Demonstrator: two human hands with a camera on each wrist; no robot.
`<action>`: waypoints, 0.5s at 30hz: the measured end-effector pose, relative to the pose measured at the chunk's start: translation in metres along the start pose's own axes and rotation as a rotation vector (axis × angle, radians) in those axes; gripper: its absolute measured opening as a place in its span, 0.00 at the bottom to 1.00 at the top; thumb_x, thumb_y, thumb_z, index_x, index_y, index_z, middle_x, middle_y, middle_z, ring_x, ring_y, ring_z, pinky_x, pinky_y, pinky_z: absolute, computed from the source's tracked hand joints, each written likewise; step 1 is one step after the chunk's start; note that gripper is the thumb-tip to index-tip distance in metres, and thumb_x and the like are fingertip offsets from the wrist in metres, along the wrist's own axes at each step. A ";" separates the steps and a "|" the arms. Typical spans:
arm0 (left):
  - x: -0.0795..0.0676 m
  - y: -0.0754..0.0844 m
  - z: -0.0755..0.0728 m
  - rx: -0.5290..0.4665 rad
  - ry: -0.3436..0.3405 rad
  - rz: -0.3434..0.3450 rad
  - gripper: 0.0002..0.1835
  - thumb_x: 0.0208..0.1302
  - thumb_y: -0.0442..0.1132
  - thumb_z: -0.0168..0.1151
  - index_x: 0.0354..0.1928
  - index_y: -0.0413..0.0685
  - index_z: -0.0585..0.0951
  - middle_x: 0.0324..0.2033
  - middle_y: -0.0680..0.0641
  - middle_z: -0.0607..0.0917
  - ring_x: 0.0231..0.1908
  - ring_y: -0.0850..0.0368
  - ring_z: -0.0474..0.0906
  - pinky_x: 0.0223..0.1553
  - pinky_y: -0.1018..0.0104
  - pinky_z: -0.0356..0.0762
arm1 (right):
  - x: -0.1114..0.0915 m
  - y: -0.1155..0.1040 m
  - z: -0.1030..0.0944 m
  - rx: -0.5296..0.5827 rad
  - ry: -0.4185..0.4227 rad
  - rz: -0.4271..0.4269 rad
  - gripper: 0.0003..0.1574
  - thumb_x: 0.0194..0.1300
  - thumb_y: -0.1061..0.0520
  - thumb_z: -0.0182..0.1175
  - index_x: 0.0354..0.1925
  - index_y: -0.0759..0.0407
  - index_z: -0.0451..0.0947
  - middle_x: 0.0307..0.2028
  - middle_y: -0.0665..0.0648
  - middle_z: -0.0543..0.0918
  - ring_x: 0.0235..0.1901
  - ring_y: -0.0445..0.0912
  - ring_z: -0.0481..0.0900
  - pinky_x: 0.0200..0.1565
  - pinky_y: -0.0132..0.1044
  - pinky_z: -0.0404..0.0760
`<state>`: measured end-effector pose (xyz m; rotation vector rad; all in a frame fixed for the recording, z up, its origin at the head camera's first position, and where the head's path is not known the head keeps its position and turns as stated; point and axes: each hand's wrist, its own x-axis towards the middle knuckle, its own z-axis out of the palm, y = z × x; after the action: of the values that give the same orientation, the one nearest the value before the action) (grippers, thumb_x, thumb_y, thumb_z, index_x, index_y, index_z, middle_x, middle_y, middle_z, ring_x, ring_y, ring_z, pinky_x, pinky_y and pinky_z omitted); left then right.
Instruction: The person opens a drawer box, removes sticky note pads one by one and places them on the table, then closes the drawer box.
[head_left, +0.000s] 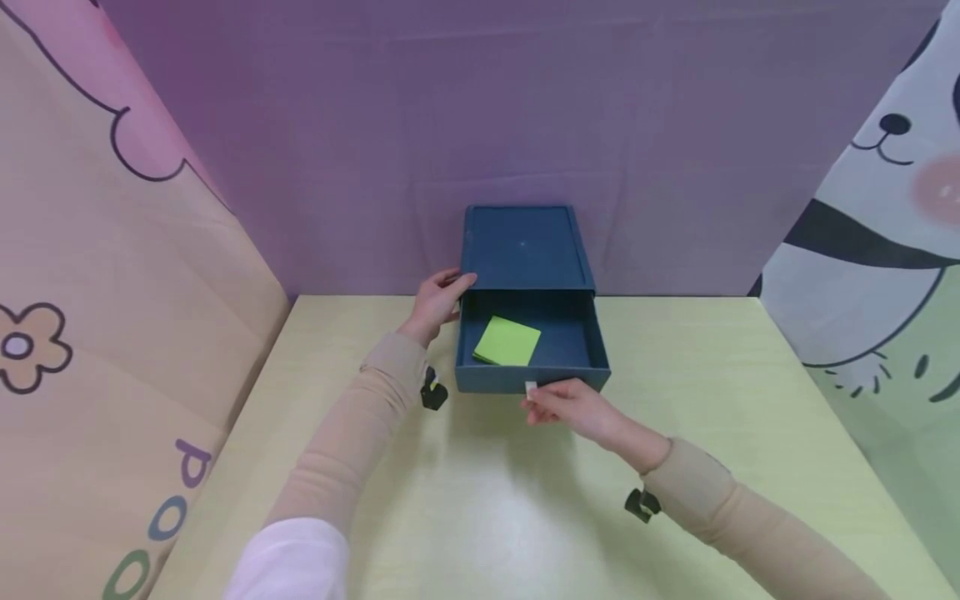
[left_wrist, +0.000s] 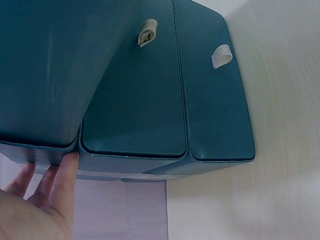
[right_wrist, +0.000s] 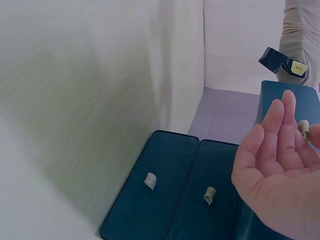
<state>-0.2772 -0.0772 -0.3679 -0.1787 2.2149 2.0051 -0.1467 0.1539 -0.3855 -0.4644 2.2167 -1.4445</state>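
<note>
A dark blue drawer cabinet (head_left: 525,246) stands against the purple backdrop, its top drawer (head_left: 566,333) pulled out toward me. Inside the drawer's left half lies a yellow-green pad of sticky notes (head_left: 507,342). My right hand (head_left: 572,407) pinches the small pale loop pull tab (head_left: 531,387) on the drawer front between thumb and fingers. My left hand (head_left: 435,302) touches the cabinet's left side near its front edge, the thumb by the top corner. Straight fingers (left_wrist: 64,187) against that side show in the left wrist view.
Below the pulled-out drawer are a middle drawer (left_wrist: 135,100) and a bottom drawer (left_wrist: 215,100), both closed, each with a pale loop tab. The cabinet stands on a light wood-look table (head_left: 360,533). Printed cloths hang left and right.
</note>
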 end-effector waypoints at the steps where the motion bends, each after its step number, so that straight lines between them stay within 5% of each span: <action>1: 0.000 0.000 0.000 -0.002 0.000 0.001 0.33 0.63 0.52 0.60 0.67 0.49 0.67 0.64 0.44 0.70 0.64 0.50 0.66 0.59 0.47 0.71 | 0.000 0.000 0.000 0.002 0.001 0.000 0.23 0.74 0.56 0.47 0.48 0.76 0.77 0.39 0.67 0.84 0.41 0.52 0.83 0.50 0.44 0.81; 15: 0.004 -0.001 0.000 -0.011 -0.009 0.002 0.32 0.64 0.51 0.60 0.67 0.48 0.67 0.63 0.44 0.71 0.64 0.50 0.66 0.59 0.48 0.71 | -0.002 0.001 0.003 -0.005 -0.008 0.010 0.22 0.73 0.55 0.48 0.47 0.74 0.78 0.39 0.63 0.84 0.41 0.49 0.83 0.51 0.45 0.80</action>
<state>-0.2808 -0.0776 -0.3696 -0.1680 2.2003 2.0153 -0.1435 0.1533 -0.3872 -0.4596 2.2138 -1.4291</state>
